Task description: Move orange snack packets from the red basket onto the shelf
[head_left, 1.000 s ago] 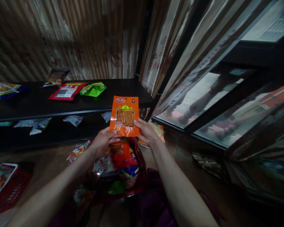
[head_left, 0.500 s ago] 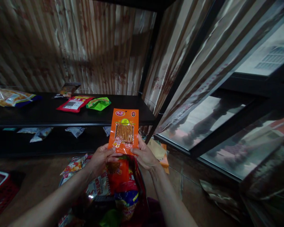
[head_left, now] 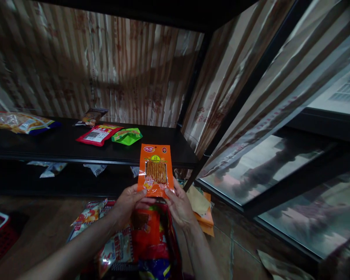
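Between my two hands is an orange snack packet (head_left: 155, 170) with a see-through window showing brown sticks. It is held face up in front of the black shelf (head_left: 175, 149). My left hand (head_left: 131, 202) pinches its lower left corner, thumb on the front. On the lower right corner, my right hand (head_left: 179, 204) grips in the same way. Below my hands stands a red basket (head_left: 175, 249) filled with snack bags, among them a red-orange packet (head_left: 147, 229) and a blue-and-red bag (head_left: 154, 268).
On the shelf lie a green packet (head_left: 127, 136), a red packet (head_left: 99, 135), a small brown packet (head_left: 91, 116) and a large snack bag (head_left: 20, 122). Silvery packets (head_left: 54, 170) lie on the lower shelf. Another red basket (head_left: 0, 237) is at left; orange packaging (head_left: 205, 219) lies on the floor.
My view has shifted, so the shelf and its packets appear a little lower and further right. Both hands still hold the orange packet, which now sits slightly lower in view.
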The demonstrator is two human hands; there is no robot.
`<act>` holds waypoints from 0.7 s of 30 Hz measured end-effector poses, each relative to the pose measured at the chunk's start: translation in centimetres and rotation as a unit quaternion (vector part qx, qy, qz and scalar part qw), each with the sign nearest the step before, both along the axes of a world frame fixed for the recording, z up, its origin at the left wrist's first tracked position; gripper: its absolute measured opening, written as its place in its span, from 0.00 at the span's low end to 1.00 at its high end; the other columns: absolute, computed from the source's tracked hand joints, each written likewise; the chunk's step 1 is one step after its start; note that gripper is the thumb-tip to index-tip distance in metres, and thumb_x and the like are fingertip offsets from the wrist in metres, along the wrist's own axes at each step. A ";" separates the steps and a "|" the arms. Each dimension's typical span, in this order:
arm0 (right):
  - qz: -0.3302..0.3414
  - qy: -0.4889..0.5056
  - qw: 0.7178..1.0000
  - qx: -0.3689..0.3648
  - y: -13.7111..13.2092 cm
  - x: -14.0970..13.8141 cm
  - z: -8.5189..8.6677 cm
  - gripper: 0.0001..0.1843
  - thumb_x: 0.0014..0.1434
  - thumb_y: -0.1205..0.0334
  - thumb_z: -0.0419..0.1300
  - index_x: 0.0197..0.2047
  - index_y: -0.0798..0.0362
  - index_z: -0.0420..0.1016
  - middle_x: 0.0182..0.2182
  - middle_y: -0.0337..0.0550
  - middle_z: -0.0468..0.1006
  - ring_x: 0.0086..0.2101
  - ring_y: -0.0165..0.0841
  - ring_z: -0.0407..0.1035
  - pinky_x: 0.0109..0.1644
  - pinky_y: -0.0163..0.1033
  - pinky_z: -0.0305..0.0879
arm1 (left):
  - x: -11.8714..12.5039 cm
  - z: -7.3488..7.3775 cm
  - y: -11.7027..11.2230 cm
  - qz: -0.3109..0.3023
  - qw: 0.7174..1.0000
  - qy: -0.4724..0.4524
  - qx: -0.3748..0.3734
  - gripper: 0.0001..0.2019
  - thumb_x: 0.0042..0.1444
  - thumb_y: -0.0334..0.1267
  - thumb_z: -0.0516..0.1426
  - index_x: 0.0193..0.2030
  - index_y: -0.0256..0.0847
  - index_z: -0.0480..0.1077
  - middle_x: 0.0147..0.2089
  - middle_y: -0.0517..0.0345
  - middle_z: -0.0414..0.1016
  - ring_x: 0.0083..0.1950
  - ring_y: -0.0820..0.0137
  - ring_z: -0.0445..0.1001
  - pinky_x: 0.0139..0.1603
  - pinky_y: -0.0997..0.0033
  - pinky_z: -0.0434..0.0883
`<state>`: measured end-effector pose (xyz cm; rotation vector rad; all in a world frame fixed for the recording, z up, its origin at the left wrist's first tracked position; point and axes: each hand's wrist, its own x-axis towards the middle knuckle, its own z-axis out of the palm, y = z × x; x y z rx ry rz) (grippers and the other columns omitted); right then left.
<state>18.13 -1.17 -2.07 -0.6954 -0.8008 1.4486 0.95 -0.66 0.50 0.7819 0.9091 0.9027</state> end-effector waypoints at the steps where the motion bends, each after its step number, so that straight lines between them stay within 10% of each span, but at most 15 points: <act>1: -0.009 -0.001 1.000 -0.001 0.2 0.0 0.1 0.31 0.50 0.64 0.69 0.57 0.46 0.69 0.47 0.40 0.80 0.45 0.35 0.75 0.53 0.42 0.71 | 0.1 0.1 0.2 0.000 1.000 0.003 0.002 0.10 0.59 0.29 0.57 0.47 0.29 0.71 0.44 0.41 0.80 0.35 0.67 0.81 0.31 0.77 0.75; 21: -0.144 -0.025 0.989 -0.012 12.1 2.5 5.2 0.22 0.43 0.74 0.65 0.43 0.49 0.77 0.40 0.39 0.82 0.44 0.36 0.76 0.52 0.43 0.74 | 4.5 6.9 11.1 0.060 0.998 -0.002 0.015 0.06 0.62 0.24 0.50 0.42 0.28 0.68 0.29 0.47 0.78 0.25 0.71 0.78 0.24 0.79 0.73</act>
